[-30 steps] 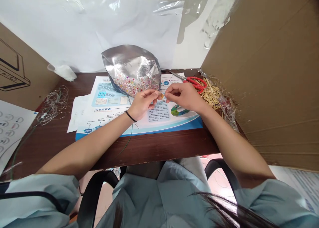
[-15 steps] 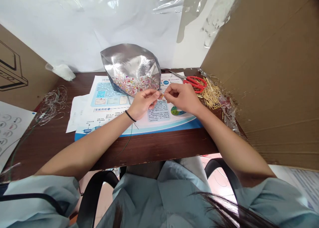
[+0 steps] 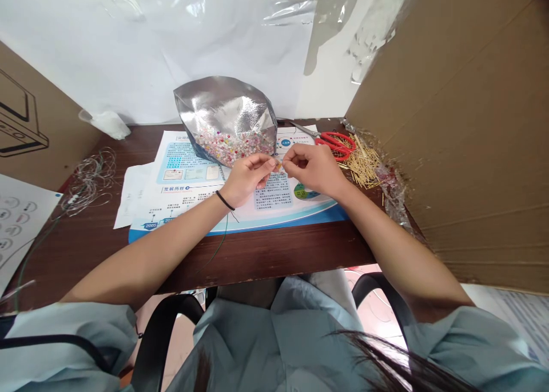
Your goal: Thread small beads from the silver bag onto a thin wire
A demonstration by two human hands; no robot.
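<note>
My left hand (image 3: 246,178) and my right hand (image 3: 309,167) meet above a printed blue-and-white poster (image 3: 189,178), their fingertips pinching a tiny orange-yellow bead (image 3: 278,166). Its exact shape is hidden by my fingers. Just beyond my left hand stands an open silver foil bag (image 3: 225,109), holding a mass of multicoloured beads (image 3: 235,149). A thin dark green wire (image 3: 223,240) runs from under my left hand towards the table's front edge. A black band circles my left wrist.
Red-handled scissors (image 3: 337,145) and a pile of brass pins (image 3: 363,166) lie at the right, against a cardboard panel (image 3: 450,123). A coil of fine wire (image 3: 91,180) and a printed sheet (image 3: 17,232) lie on the dark wooden table (image 3: 257,252) at the left.
My hands stay pinched together around the bead at almost the same spot. The whole view has shifted only slightly.
</note>
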